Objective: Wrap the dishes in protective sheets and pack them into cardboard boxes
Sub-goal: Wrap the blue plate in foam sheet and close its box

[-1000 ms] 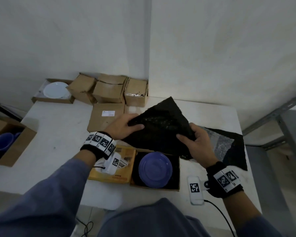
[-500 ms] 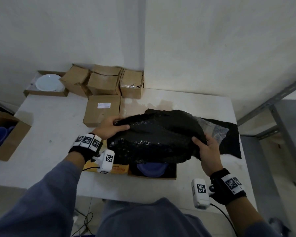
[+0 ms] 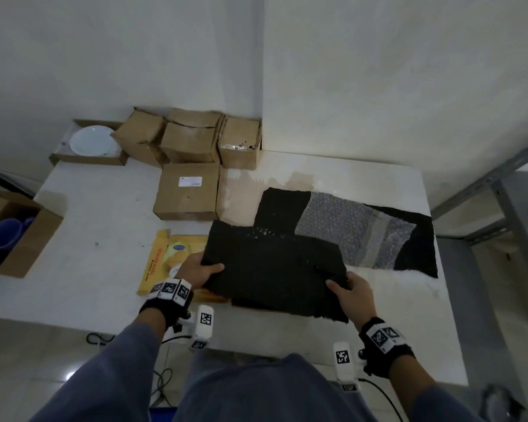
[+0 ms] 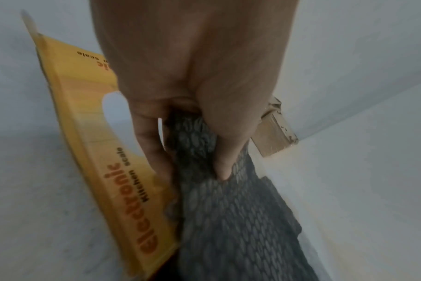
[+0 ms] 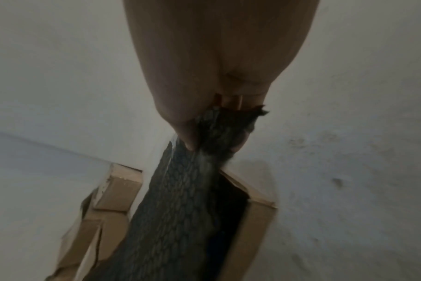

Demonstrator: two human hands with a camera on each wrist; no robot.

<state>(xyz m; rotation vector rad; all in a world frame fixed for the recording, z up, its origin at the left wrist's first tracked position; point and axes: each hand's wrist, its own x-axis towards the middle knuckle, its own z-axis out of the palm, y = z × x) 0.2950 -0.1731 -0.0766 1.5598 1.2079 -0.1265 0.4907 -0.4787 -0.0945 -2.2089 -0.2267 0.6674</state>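
Both hands hold one black bubble-wrap sheet spread flat over the open box at the near edge of the white table. Left hand pinches the sheet's left edge, thumb on top, fingers under; left wrist view shows the thumb pressed on the bubbled surface and the fingers beneath. Right hand pinches the near-right corner; right wrist view shows the thumb and fingers closed on the bunched corner. Sheet covers the box; only a cardboard wall shows under it in the right wrist view. Whether a dish sits in that box cannot be told.

Yellow flap printed "electronic kitchen scale" lies flat just left of the sheet, touching the left hand's side. More sheets lie toward the table's right edge: a clear bubble-wrap sheet on top of black ones. A closed cardboard box with white label sits mid-table, behind the yellow flap. Three more brown boxes cluster at the far edge against the wall. A white plate rests in a shallow open box at the far-left corner. A blue mug sits in an open carton off the left edge.
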